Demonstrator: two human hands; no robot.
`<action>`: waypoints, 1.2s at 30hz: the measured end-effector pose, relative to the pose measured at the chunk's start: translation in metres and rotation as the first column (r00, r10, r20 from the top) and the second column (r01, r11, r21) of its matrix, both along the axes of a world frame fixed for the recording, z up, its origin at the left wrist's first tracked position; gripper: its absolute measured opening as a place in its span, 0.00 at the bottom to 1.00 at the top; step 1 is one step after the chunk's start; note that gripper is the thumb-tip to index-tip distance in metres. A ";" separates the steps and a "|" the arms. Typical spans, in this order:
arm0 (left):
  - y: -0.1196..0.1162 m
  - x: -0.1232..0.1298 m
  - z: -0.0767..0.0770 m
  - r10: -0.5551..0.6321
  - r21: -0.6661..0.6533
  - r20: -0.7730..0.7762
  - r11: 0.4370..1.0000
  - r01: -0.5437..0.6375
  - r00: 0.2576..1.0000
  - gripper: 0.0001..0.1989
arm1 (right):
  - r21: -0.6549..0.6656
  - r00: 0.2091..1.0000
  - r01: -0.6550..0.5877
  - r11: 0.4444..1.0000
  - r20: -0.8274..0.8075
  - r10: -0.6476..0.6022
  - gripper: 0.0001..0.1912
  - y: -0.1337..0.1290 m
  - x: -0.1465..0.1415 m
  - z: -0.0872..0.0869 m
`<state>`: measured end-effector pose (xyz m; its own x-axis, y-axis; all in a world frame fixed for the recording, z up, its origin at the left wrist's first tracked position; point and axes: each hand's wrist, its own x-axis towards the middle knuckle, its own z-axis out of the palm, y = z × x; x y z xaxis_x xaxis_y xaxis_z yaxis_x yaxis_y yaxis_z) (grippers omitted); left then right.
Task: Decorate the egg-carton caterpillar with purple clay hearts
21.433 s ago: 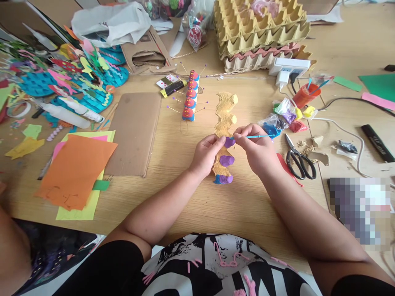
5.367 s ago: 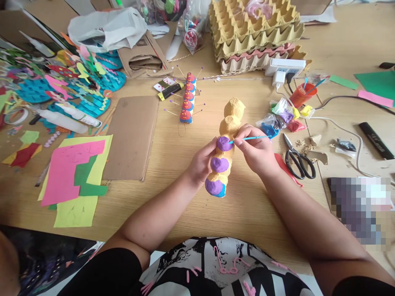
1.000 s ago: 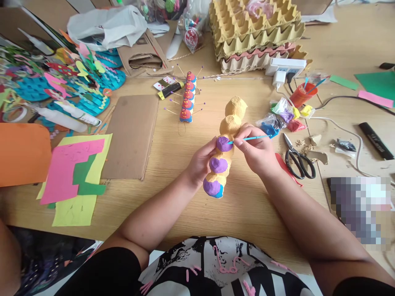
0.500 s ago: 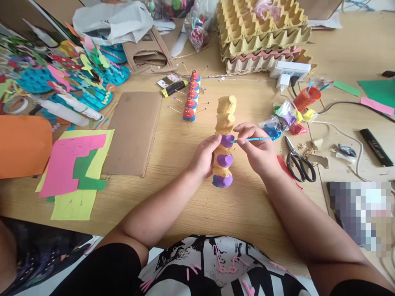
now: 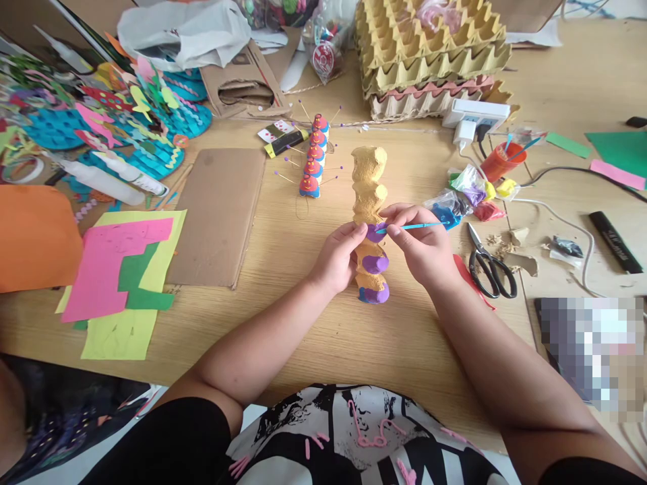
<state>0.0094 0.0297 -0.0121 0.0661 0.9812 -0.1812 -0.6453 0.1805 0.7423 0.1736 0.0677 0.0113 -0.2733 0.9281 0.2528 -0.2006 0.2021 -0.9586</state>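
In front of me is a strip of yellow egg carton [image 5: 371, 195], its lower cups partly covered in purple clay [image 5: 375, 263] and a little blue at the bottom one. My left hand [image 5: 337, 254] grips the strip's left side, thumb on the purple middle cup. Between the fingers of my right hand [image 5: 422, 246] is a thin blue modelling tool [image 5: 412, 227]. Its flat tip touches the purple clay on that same cup. Behind the strip stands a finished-looking caterpillar [image 5: 315, 158] of red and blue cups with smiling faces and purple-tipped sticks.
Black-handled scissors [image 5: 489, 266], bagged clay [image 5: 472, 188] and an orange cup [image 5: 503, 160] lie to the right. Egg trays [image 5: 429, 54] are stacked at the back beside a power strip [image 5: 478, 113]. Cardboard [image 5: 217, 215], coloured paper [image 5: 106, 269] and glue bottles [image 5: 96, 180] are on the left.
The egg carton strip has tilted and shifted slightly, its lower end moving right. My left hand has moved a little right with it, while the tool tip stays at the purple middle cup.
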 end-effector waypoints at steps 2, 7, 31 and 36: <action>0.000 0.000 0.000 0.002 0.001 0.004 1.000 -0.002 1.000 0.22 | -0.016 1.000 -0.002 1.000 -0.013 0.002 0.14 0.001 0.000 0.000; -0.001 0.000 0.002 -0.012 -0.023 -0.005 1.000 0.011 1.000 0.22 | -0.042 1.000 0.011 0.999 -0.017 -0.012 0.19 0.000 -0.003 0.005; -0.003 0.001 0.005 0.026 0.005 -0.070 1.000 -0.025 0.997 0.18 | -0.192 0.989 -0.114 0.975 -0.112 0.093 0.24 0.007 0.000 0.003; -0.003 0.000 0.002 0.027 0.042 -0.100 0.999 -0.023 0.995 0.20 | -0.151 0.990 -0.102 0.983 -0.111 0.085 0.21 0.005 -0.001 0.002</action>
